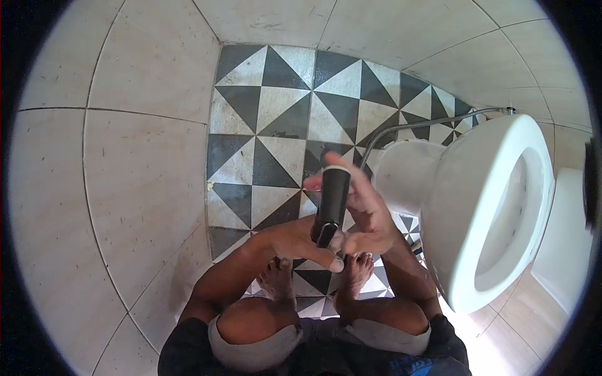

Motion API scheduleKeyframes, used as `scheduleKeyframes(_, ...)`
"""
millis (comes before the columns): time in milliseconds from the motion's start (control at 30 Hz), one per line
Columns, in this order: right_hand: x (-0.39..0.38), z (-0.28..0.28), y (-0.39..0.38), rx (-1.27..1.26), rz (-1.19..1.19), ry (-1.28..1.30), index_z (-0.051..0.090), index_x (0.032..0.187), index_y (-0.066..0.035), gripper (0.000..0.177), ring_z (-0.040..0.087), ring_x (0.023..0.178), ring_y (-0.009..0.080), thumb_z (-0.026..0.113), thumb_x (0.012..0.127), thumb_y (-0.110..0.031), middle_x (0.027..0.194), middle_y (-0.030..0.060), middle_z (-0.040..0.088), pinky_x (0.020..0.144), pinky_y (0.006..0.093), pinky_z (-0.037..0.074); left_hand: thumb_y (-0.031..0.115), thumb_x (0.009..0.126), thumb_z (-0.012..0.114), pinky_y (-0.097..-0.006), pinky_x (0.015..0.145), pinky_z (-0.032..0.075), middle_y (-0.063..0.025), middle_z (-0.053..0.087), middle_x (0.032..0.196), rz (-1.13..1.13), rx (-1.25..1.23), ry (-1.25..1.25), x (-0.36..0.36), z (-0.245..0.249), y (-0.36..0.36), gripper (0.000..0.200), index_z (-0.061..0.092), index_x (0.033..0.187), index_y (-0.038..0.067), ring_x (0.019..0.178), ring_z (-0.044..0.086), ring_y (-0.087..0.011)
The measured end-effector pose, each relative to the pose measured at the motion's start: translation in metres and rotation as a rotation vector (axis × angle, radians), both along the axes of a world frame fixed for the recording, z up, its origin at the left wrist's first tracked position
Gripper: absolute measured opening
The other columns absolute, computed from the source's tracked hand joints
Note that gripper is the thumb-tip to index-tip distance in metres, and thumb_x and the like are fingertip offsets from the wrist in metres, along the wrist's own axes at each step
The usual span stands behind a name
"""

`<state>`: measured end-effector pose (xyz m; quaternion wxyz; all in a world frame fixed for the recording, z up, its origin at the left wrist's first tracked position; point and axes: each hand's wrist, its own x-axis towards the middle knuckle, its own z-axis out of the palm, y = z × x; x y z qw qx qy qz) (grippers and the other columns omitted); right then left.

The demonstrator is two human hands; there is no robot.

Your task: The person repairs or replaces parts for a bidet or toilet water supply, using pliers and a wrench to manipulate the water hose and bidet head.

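Black tube (333,197) with a pale top end stands upright in front of us, above the patterned floor (276,113) and just left of the toilet (501,207). As far as we can judge, the work on it is at an early point. The tube is in both hands, nothing has been set down, and we see no loose cap or spill on the floor. Whether the pale top is a cap we cannot tell. Our left hand (300,241) is closed round the lower end, thumb pressed across the front. Our right hand (369,210) lies against the upper part, half open, its fingers loosely stretched past the tube rather than clamped on it; blur hides the exact contact. Our bare feet (279,279) are on the floor below, and a thin hose (426,122) curves behind the toilet.
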<state>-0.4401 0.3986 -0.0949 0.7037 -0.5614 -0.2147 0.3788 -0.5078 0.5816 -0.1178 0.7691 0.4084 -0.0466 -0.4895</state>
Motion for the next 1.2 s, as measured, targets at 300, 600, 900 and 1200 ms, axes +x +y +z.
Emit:
scheduleKeyframes(300,0.009,0.028,0.025,0.614,0.223,0.533,0.035,0.145,0.003,0.089,0.068,0.104,0.0254,0.09,0.077,-0.014,0.115,0.0228,0.067,0.087,0.0359,0.056,0.016,0.083,0.081,-0.0321,0.08,0.052,-0.002,0.063,0.093,-0.01,-0.345,0.013,-0.007,0.023,-0.025,0.033,0.061,0.108,0.008,0.096,0.064,-0.0126)
scheduleKeyframes(600,0.004,0.049,0.02,0.511,0.127,0.245,0.047,0.125,0.006,0.07,0.071,0.09,0.024,0.092,0.075,-0.012,0.1,0.0226,0.071,0.078,0.0352,0.056,0.018,0.085,0.078,-0.0335,0.083,0.052,-0.0036,0.063,0.097,0.246,0.013,-0.011,-0.05,-0.003,-0.034,0.032,0.06,0.109,0.007,0.098,0.064,-0.0137)
scheduleKeyframes(900,-0.01,0.206,0.014,0.334,0.03,0.095,0.047,0.129,0.001,0.067,0.065,0.102,0.0217,0.088,0.078,-0.008,0.109,0.0149,0.066,0.088,0.0355,0.051,0.019,0.087,0.076,-0.035,0.087,0.053,-0.0052,0.063,0.101,0.577,0.825,-0.65,-0.094,0.127,-0.008,0.03,0.06,0.11,0.007,0.099,0.065,-0.0148)
scheduleKeyframes(1200,0.013,0.413,-0.018,0.151,-0.459,-0.085,0.046,0.125,-0.007,0.061,0.065,0.101,0.0165,0.087,0.083,-0.026,0.107,0.0072,0.067,0.09,0.0325,0.051,0.034,0.099,0.06,-0.0315,0.081,0.055,-0.0039,0.063,0.098,0.825,0.299,-0.025,0.002,0.322,-0.059,0.027,0.06,0.105,0.008,0.096,0.064,-0.0123)
